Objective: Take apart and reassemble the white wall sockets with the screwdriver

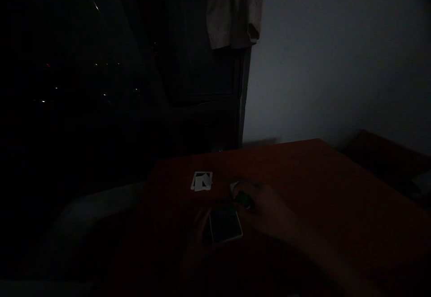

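The room is very dark. My left hand (198,230) grips a deck of playing cards (225,223) over a reddish table (319,189). My right hand (262,205) reaches in from the right, fingers curled at the deck's top edge, pinching a single card (235,186) whose pale corner shows. A small pile of cards (202,181) lies flat on the table just beyond the hands.
A pale wall (336,63) rises behind the table. A dark door (202,63) stands at the back with a light garment (234,9) hanging on it. A pale rounded edge (84,207) shows left of the table. Another dark surface (387,157) sits at far right.
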Demonstrator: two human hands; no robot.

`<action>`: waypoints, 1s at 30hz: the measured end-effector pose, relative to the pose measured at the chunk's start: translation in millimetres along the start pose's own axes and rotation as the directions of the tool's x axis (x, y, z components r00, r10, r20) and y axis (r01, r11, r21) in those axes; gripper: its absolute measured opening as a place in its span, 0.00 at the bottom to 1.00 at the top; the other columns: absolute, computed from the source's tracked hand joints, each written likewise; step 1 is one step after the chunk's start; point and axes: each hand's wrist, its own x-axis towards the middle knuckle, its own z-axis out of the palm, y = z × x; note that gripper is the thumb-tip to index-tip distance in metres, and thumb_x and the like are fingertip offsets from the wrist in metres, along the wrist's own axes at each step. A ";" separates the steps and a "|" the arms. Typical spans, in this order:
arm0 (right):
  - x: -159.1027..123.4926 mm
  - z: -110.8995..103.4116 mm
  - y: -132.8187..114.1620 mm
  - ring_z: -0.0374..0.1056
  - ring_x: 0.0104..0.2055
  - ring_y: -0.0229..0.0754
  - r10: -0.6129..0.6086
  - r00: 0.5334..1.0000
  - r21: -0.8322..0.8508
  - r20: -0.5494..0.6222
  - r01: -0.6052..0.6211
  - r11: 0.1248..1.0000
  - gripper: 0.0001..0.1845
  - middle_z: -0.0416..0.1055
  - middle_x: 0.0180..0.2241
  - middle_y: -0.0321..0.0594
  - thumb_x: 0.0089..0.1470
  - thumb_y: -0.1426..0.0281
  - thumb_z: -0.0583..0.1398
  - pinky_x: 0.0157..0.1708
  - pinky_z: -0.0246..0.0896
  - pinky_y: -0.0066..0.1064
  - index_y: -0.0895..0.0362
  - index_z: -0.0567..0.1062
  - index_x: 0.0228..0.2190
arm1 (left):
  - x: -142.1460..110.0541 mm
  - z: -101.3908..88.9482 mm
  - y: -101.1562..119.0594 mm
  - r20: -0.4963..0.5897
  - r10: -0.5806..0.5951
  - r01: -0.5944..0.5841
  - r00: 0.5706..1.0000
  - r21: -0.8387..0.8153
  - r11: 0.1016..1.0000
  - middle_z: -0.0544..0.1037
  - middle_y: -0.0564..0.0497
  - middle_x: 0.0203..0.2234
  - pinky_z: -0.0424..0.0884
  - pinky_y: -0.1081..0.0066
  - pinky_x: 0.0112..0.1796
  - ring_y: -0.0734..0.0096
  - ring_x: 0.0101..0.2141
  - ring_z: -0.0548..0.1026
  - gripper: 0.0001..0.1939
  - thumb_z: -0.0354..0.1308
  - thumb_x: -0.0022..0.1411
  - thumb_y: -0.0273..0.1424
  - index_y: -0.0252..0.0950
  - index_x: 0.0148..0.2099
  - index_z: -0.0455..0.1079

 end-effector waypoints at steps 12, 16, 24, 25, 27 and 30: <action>22.6 -3.6 -35.2 0.72 0.37 0.46 -0.097 0.977 -0.404 0.188 0.168 0.899 0.16 0.74 0.38 0.44 0.60 0.58 0.55 0.32 0.63 0.32 0.56 0.70 0.41 | 1.9 13.9 -0.7 -0.060 0.003 -0.006 0.998 -0.046 0.999 0.64 0.44 0.59 0.62 0.55 0.57 0.48 0.59 0.61 0.38 0.67 0.49 0.36 0.44 0.62 0.59; 36.0 2.4 -50.2 0.73 0.31 0.47 -0.001 0.982 -0.523 0.188 0.102 0.846 0.23 0.76 0.33 0.47 0.63 0.55 0.48 0.27 0.63 0.32 0.58 0.73 0.37 | 4.9 16.3 3.1 -0.081 -0.001 -0.003 0.997 -0.042 0.999 0.64 0.43 0.58 0.63 0.52 0.55 0.50 0.57 0.63 0.31 0.65 0.54 0.37 0.42 0.59 0.62; 50.4 5.3 -43.2 0.72 0.37 0.45 -0.240 0.926 -0.356 0.292 0.338 0.871 0.14 0.75 0.38 0.46 0.60 0.66 0.54 0.28 0.61 0.30 0.58 0.69 0.46 | 3.0 5.3 10.9 -0.100 0.013 -0.020 0.995 -0.067 0.998 0.71 0.46 0.50 0.73 0.58 0.44 0.63 0.45 0.73 0.16 0.55 0.66 0.35 0.36 0.53 0.66; 51.5 3.2 -41.7 0.71 0.38 0.45 -0.272 0.912 -0.315 0.306 0.366 0.875 0.15 0.74 0.40 0.47 0.60 0.67 0.55 0.30 0.61 0.30 0.59 0.68 0.48 | 2.1 4.3 11.7 -0.103 0.014 -0.021 0.995 -0.069 0.997 0.71 0.46 0.50 0.73 0.58 0.44 0.63 0.45 0.73 0.16 0.55 0.65 0.35 0.36 0.53 0.66; 53.4 -0.8 -39.5 0.71 0.42 0.45 -0.317 0.890 -0.241 0.328 0.403 0.883 0.18 0.73 0.43 0.48 0.57 0.69 0.57 0.33 0.62 0.30 0.59 0.66 0.50 | 1.0 3.4 13.2 -0.109 0.015 -0.023 0.994 -0.074 0.997 0.71 0.46 0.50 0.73 0.58 0.44 0.63 0.45 0.73 0.16 0.55 0.65 0.35 0.36 0.53 0.66; 55.8 -3.2 -39.2 0.72 0.40 0.46 -0.220 0.928 -0.293 0.300 0.309 0.905 0.19 0.74 0.42 0.49 0.57 0.67 0.57 0.32 0.62 0.31 0.59 0.67 0.50 | 0.2 4.3 14.8 -0.120 0.015 -0.025 0.993 -0.082 0.996 0.71 0.46 0.50 0.73 0.58 0.44 0.63 0.45 0.73 0.16 0.55 0.65 0.35 0.36 0.53 0.66</action>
